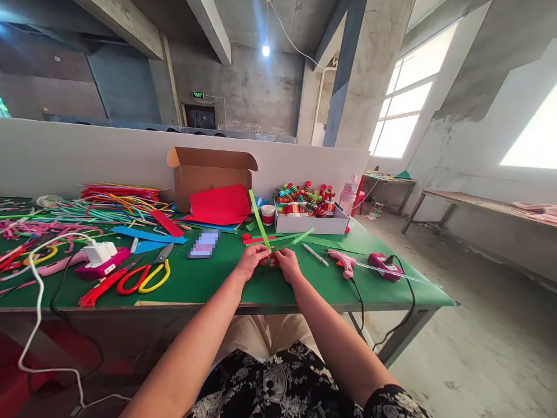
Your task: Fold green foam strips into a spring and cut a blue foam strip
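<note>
- Currently two hands at work, both grips narrow: left hand [253, 259] and right hand [287, 264] pinch the low end of one light-green strip [260, 220], above the table [187, 284] near its front edge.
- One more green length [303, 235] slants off past the right hand; can't tell if it's the same strip, folded.
- 1 pink glue gun [347, 265] and 1 white pen [315, 255], both right of the right hand.
- 2 magenta power blocks, one far left [98, 269], one far right [383, 268].
- 1 white box [311, 224]: full of red and green figures [307, 200], too jumbled to count.
- 1 cardboard box [217, 176]: lid up, red sheet [220, 204] before it, inside hidden.
- 1 paper cup [268, 217], just left of the white box; contents can't be told.
- 1 pink bottle [348, 197], beside the white box.
</note>
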`<state>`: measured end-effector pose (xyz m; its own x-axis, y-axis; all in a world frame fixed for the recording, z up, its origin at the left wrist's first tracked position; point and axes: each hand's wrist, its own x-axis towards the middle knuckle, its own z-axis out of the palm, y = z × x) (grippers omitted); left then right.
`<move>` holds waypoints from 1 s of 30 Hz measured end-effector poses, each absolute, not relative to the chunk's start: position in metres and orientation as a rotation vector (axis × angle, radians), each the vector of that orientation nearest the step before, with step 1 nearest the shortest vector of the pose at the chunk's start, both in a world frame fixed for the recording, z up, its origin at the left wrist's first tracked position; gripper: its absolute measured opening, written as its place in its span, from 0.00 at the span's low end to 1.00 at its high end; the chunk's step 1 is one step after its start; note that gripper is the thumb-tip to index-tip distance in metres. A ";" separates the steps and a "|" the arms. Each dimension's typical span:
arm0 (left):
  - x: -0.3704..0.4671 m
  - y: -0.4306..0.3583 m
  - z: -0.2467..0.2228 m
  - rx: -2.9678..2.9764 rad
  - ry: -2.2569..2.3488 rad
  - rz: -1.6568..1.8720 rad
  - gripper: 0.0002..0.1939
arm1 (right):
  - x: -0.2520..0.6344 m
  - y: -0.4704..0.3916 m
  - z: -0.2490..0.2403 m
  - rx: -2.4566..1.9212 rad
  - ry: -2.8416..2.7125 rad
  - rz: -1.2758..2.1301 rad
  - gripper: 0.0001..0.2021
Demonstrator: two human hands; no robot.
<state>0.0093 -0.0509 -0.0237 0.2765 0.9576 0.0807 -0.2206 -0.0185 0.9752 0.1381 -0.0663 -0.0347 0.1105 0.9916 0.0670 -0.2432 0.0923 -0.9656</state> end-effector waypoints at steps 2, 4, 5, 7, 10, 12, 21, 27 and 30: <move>0.010 -0.050 -0.025 1.177 0.841 1.144 0.18 | 0.141 -0.067 -0.034 -1.003 -0.973 1.197 0.08; 0.010 -0.050 -0.026 1.165 0.849 1.158 0.18 | 0.141 -0.068 -0.033 -0.992 -0.963 1.210 0.09; 0.010 -0.050 -0.026 1.166 0.852 1.163 0.18 | 0.141 -0.068 -0.033 -0.986 -0.958 1.215 0.09; 0.010 -0.050 -0.026 1.182 0.859 1.173 0.18 | 0.141 -0.068 -0.033 -0.974 -0.952 1.223 0.09; 0.011 -0.050 -0.027 1.211 0.867 1.166 0.17 | 0.141 -0.068 -0.032 -0.956 -0.946 1.231 0.09; 0.011 -0.049 -0.027 1.201 0.878 1.164 0.16 | 0.142 -0.068 -0.032 -0.949 -0.940 1.235 0.09; 0.012 -0.049 -0.027 1.203 0.924 1.200 0.16 | 0.142 -0.068 -0.033 -0.944 -0.929 1.234 0.11; 0.013 -0.050 -0.026 1.185 0.922 1.218 0.18 | 0.142 -0.069 -0.031 -0.946 -0.928 1.245 0.10; 0.013 -0.051 -0.026 1.192 0.916 1.216 0.19 | 0.141 -0.072 -0.029 -0.940 -0.927 1.242 0.10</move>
<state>0.0127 -0.0505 -0.0260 0.1603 0.9836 0.0827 -0.1923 -0.0511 0.9800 0.1415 -0.0715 -0.0290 0.0937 0.9940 0.0562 -0.3361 0.0847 -0.9380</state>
